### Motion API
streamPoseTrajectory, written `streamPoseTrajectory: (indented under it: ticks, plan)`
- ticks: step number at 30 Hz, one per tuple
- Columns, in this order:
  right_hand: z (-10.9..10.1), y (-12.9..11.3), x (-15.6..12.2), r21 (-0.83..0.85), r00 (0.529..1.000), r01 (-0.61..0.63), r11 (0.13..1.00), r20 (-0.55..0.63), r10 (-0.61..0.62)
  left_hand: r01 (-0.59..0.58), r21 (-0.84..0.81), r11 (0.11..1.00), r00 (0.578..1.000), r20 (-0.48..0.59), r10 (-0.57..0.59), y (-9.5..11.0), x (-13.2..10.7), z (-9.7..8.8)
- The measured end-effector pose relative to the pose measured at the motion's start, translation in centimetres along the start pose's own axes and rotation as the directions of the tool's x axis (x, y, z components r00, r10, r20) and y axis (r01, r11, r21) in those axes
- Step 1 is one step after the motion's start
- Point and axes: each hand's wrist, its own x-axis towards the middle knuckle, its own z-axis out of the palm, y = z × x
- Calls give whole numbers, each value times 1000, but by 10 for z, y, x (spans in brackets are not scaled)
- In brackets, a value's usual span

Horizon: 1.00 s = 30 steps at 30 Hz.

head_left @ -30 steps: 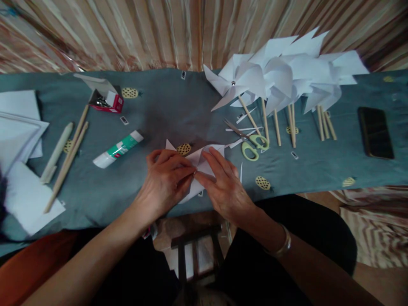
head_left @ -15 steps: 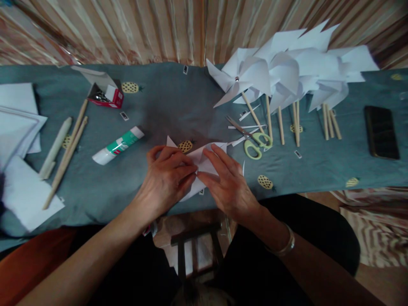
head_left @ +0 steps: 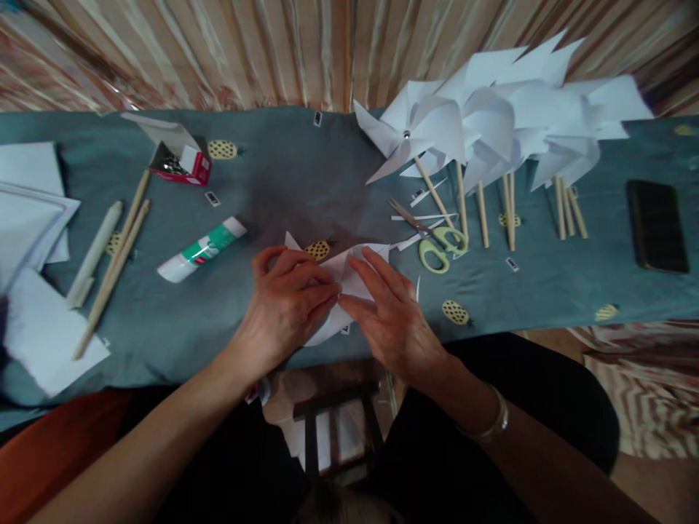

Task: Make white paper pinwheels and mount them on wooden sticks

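Near the table's front edge lies a cut and folded white paper pinwheel (head_left: 352, 266), partly covered by both hands. My left hand (head_left: 287, 295) is closed on it, thumb and fingertips pinching at its middle. From the other side my right hand (head_left: 390, 309) holds the same paper, its thumb close to the left fingertips and its fingers pressing the paper's far part. What lies between the thumbs is too small to make out. Green-handled scissors (head_left: 434, 251) rest just right of the paper, among thin white paper strips (head_left: 420, 217).
Finished white pinwheels (head_left: 437, 120) on wooden sticks lie at the back right; a dark phone (head_left: 658, 225) is beyond them. To the left are a glue stick (head_left: 202, 251), an open red box (head_left: 188, 169) of small metal pieces, rolled sticks (head_left: 112, 280) and white paper sheets (head_left: 52, 335).
Both hands stay on the paper in nearly the same place. Only the fingertips at its middle have shifted very slightly.
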Motion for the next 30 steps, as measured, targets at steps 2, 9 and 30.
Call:
streamPoseTrajectory:
  ticks: [2,9,30]
  plan:
    - [0,0,0,-7,1000,1,1000,-1,-1,-15,17,1000,1000,-7,15,0,0,0]
    - [0,-1,0,49,999,-39,998,3,39,-26,131,991,999,-22,29,2,4,-2]
    - [2,0,0,39,1000,-17,999,0,17,-134,220,966,990,-2,138,4,1,-2]
